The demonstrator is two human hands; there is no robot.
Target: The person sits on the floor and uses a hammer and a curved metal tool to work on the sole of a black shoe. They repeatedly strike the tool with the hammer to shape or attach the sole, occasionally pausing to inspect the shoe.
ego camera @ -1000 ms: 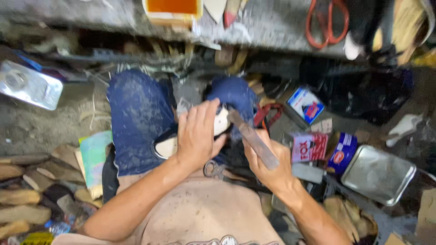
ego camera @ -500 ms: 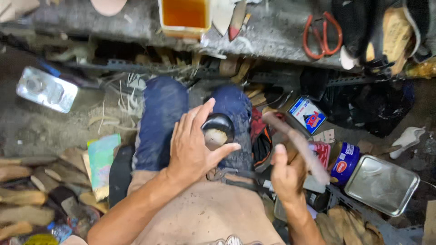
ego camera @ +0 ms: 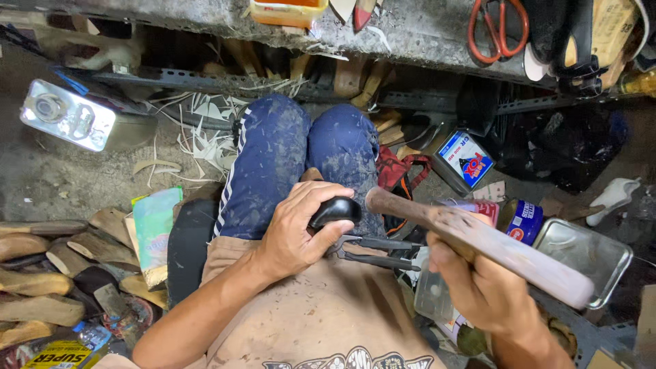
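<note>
We look down on our lap, knees in blue stained trousers (ego camera: 287, 164) pointing toward twelve o'clock. Our left hand (ego camera: 297, 232) curls around a black shoe (ego camera: 335, 210) resting on the right thigh, fingers wrapped over its top and thumb underneath, so only the glossy rounded end shows at the hand's three o'clock side. Our right hand (ego camera: 482, 290) is closed in a fist around the handle of a hammer (ego camera: 478, 239); the worn wooden shaft runs out toward four o'clock, while the dark head sits just beside the shoe at its three o'clock. We cannot tell whether head and shoe touch. A pair of pliers (ego camera: 379, 251) lies across the lap just below the shoe, at its five o'clock.

Around us: a shiny metal can (ego camera: 68, 119) well off at ten o'clock, red-handled scissors (ego camera: 499, 31) on the concrete ledge (ego camera: 424, 31) at one o'clock, a blue tin (ego camera: 523, 220) and a square metal container (ego camera: 588, 253) at three o'clock, wooden shoe forms (ego camera: 41, 273) piled at eight o'clock.
</note>
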